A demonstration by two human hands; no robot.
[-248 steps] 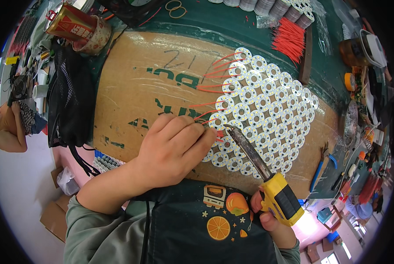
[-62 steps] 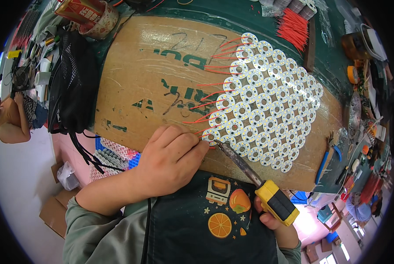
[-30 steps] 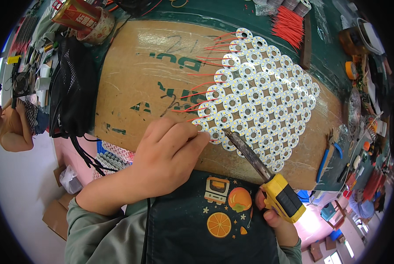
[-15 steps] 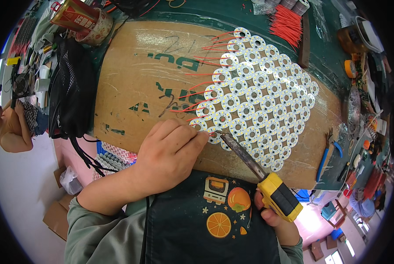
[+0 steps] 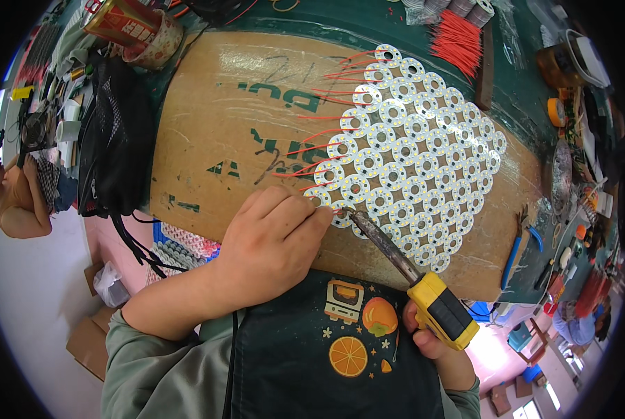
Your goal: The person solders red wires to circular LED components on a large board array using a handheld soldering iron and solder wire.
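Looks like we're soldering: left hand (image 5: 272, 236) pinching what seems a red wire (image 5: 337, 210), right hand (image 5: 427, 339) gripping the iron (image 5: 431, 300), light boards (image 5: 403, 172) right-of-centre on cardboard (image 5: 214, 119). Next move probably calls for steadiness.

Clearance avail. over L side of cardboard (image 5: 200, 105); obstr.: black bag (image 5: 115, 133) at L edge, red wires (image 5: 323, 117) & soldering iron (image 5: 427, 293) toward R.

head: left fisheye | head-worn | faces down, upright | near, above left fingers (image 5: 311, 229) and brown board (image 5: 204, 115)
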